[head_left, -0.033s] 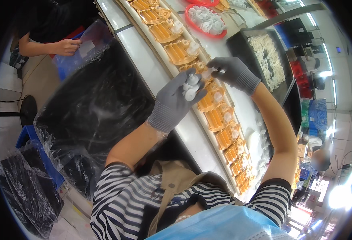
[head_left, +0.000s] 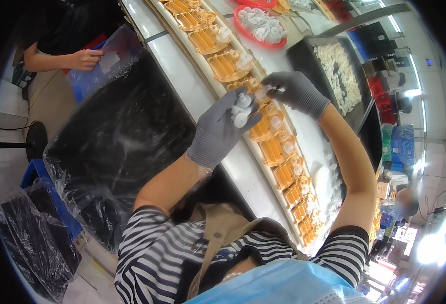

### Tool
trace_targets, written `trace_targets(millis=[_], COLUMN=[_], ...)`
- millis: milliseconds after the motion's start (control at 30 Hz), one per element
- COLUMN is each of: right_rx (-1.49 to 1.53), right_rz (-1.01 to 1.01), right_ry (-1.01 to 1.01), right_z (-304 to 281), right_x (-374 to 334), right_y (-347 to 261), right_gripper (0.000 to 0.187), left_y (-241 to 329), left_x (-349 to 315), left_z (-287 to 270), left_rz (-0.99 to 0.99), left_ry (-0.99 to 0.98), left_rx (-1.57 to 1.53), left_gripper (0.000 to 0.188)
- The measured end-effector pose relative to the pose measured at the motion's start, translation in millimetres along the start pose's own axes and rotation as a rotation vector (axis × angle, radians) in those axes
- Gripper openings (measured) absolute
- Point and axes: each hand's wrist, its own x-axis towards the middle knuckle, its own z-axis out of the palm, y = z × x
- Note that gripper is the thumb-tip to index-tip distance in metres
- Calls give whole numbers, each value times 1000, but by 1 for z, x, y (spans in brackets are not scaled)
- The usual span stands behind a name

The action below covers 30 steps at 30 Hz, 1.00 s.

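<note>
My left hand point(head_left: 218, 126), in a grey knit glove, is turned palm up with its fingers curled around several small white plastic pieces point(head_left: 242, 117). My right hand point(head_left: 295, 92), gloved alike, is just beyond it over the row of orange plastic housings point(head_left: 272, 152). Its thumb and fingertips are pinched at a translucent plastic part point(head_left: 262, 93) by one housing. The fingers partly hide this part, so I cannot tell whether it is seated in the housing. Clear round parts point(head_left: 289, 147) show on the neighbouring housings.
The housings lie along a pale strip on the white tabletop point(head_left: 182, 81). Beyond stand a red basin point(head_left: 239, 31) of white parts and a black tray point(head_left: 304, 55) of cream pieces. Black plastic sheeting point(head_left: 127, 131) lies left. Another person's hand point(head_left: 86, 60) is at a blue crate.
</note>
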Motion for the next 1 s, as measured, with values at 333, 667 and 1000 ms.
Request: trace_targets(millis=[333, 667, 1000], right_rx=[190, 303, 29], right_rz=[72, -105, -427], right_ry=[12, 229, 447], right_z=[7, 2, 3], right_x=[-7, -46, -75], right_y=[7, -31, -36], right_gripper=[29, 26, 17], left_y=[-6, -19, -41], left_x=[4, 2, -5], left_z=[-1, 11, 26], left_rz=[34, -30, -179], left_ry=[20, 5, -94], left_rx=[-9, 75, 69], left_gripper=[32, 27, 40])
